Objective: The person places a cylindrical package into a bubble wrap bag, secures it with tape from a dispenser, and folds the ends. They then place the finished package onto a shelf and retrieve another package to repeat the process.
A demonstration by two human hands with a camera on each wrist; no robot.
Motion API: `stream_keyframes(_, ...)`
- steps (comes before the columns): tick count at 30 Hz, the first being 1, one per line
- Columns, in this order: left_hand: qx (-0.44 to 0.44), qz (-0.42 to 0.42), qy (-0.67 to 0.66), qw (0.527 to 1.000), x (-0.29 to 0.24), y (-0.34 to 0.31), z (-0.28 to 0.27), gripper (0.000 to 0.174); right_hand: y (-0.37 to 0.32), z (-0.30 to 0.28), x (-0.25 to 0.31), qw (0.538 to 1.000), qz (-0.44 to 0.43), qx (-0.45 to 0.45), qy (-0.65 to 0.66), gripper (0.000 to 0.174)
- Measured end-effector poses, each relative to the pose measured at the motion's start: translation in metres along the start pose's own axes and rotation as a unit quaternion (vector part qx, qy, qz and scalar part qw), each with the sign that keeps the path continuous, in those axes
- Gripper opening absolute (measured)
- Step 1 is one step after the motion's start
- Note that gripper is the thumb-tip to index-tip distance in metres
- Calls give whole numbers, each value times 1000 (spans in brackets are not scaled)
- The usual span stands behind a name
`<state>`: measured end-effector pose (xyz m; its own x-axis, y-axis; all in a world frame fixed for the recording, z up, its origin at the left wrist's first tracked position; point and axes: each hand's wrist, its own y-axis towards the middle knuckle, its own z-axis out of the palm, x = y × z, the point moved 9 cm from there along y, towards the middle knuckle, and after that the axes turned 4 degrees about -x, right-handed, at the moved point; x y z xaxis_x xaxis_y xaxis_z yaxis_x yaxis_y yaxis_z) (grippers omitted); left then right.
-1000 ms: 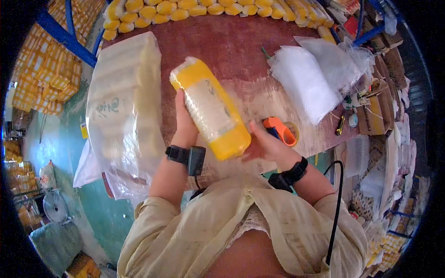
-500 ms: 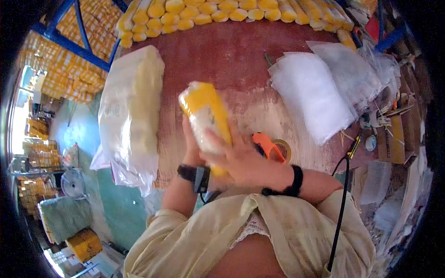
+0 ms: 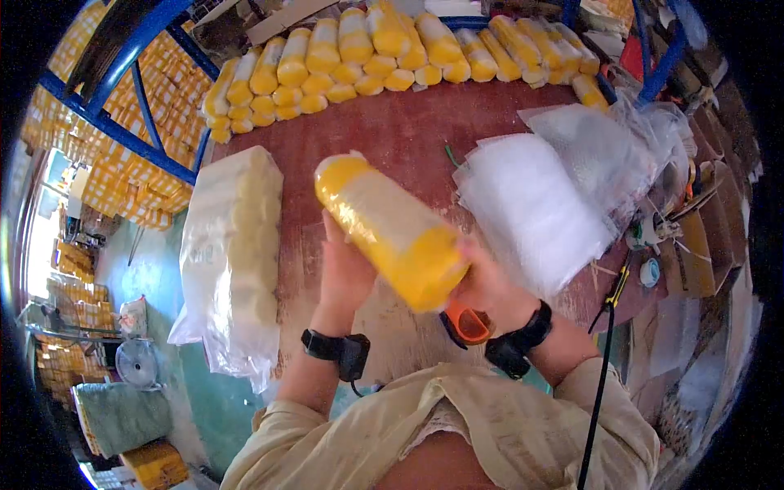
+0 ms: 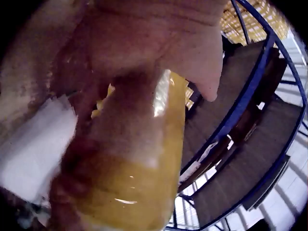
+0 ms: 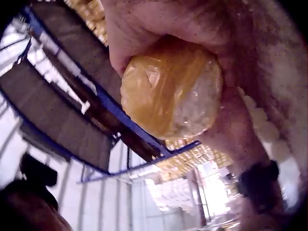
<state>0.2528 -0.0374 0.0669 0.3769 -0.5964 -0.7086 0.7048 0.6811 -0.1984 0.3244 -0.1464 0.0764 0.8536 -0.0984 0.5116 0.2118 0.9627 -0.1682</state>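
A rounded, plastic-wrapped roll (image 3: 392, 233) with yellow tape bands at both ends and a paler middle is held slantwise above the table. My left hand (image 3: 345, 269) grips its left side from below, the thumb along the wrapping. Around the near end curls my right hand (image 3: 494, 286); in the right wrist view the taped end face (image 5: 171, 91) sits within its grasp. Just below that end lies an orange tape dispenser (image 3: 469, 327), partly covered by the roll and the right hand.
Similar yellow-banded rolls (image 3: 355, 41) are piled along the table's far edge. At left stands a large clear bag (image 3: 224, 245) packed with pale rolls. White plastic bags (image 3: 531, 212) lie at right, near a yellow cutter (image 3: 621, 282). Blue rack posts (image 3: 155, 147) flank the table.
My right hand has moved from across the roll's middle to its near end. The roll has swung to a flatter slant, and the head view shows more of the far pile.
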Motion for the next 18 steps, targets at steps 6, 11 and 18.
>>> stream_keyframes(6, -6, 99, 664, 741, 56, 14, -148, 80, 45, -49, 57, 982, -110, -130, 79, 47)
stream_keyframes(11, 35, 126, 860, 493, 84, -36, -199, 71, 112, -76, 143, 963, -214, -160, 41, 43)
stream_keyframes(18, 27, 60, 879, 473, 86, -31, -208, 61, 249, -113, 254, 946, -253, -180, -98, 45)
